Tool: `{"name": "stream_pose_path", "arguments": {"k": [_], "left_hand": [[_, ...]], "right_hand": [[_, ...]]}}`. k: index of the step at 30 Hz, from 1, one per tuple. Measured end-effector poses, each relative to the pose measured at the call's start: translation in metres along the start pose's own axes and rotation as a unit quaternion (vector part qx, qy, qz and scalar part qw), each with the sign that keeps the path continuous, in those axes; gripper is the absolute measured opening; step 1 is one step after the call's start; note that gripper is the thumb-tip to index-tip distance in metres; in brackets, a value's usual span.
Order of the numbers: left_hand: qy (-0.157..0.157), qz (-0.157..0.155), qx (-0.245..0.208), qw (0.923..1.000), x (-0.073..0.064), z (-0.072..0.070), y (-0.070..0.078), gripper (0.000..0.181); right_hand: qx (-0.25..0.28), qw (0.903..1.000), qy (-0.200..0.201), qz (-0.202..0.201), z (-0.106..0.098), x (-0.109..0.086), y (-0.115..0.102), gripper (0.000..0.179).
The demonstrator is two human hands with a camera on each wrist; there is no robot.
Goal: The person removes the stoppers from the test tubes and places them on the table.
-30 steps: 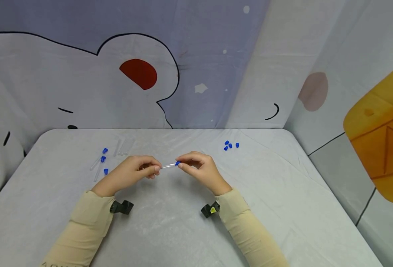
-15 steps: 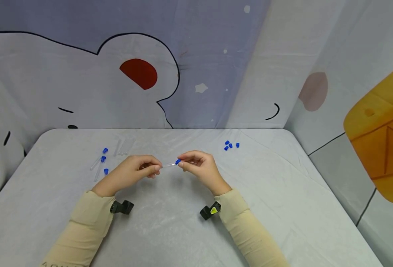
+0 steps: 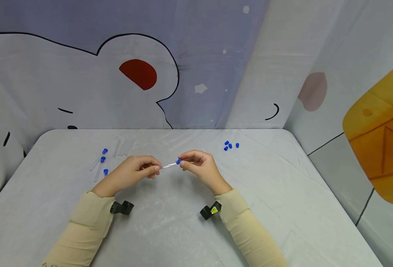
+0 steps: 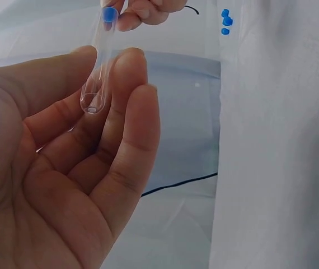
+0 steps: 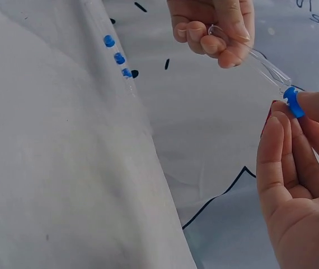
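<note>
I am pinching the clear tube (image 3: 168,166) in my left grip (image 3: 129,175) above the desk (image 3: 283,193) middle; my right grip (image 3: 201,168) is pinching its blue cap (image 3: 178,161).

Place: a staged recording booth.
Evidence: cartoon-printed cloth backdrop (image 3: 143,74) hung behind a sheet-covered table (image 3: 183,230); wrist cameras (image 3: 121,207) were strapped on.

a clear plastic tube (image 3: 168,165) lies nearly level above the table, a blue cap (image 3: 178,161) on its right end.
</note>
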State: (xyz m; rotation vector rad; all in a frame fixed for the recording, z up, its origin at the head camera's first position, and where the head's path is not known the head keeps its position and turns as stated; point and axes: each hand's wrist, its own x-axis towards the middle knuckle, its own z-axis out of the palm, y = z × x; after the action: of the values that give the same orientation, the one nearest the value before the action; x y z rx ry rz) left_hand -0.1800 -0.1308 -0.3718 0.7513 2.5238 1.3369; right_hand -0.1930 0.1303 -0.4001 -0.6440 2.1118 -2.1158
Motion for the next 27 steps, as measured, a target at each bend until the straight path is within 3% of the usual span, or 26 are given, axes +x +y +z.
{"name": "stream_pose_path", "arguments": {"k": [7, 15, 27], "left_hand": [[0.014, -0.009, 0.009, 0.9998, 0.0, 0.0, -0.002, 0.021], [0.042, -0.01, -0.008, 0.999, -0.001, -0.003, -0.006, 0.026], [0.113, -0.061, -0.046, 0.9906, -0.004, -0.017, -0.01, 0.03]], "right_hand": [[0.006, 0.9998, 0.011, -0.014, -0.004, 0.001, 0.001, 0.028], [0.013, 0.9975, 0.06, -0.033, -0.01, 0.003, 0.003, 0.024], [0.026, 0.9918, 0.124, -0.018, -0.033, 0.007, 0.001, 0.027]]}}
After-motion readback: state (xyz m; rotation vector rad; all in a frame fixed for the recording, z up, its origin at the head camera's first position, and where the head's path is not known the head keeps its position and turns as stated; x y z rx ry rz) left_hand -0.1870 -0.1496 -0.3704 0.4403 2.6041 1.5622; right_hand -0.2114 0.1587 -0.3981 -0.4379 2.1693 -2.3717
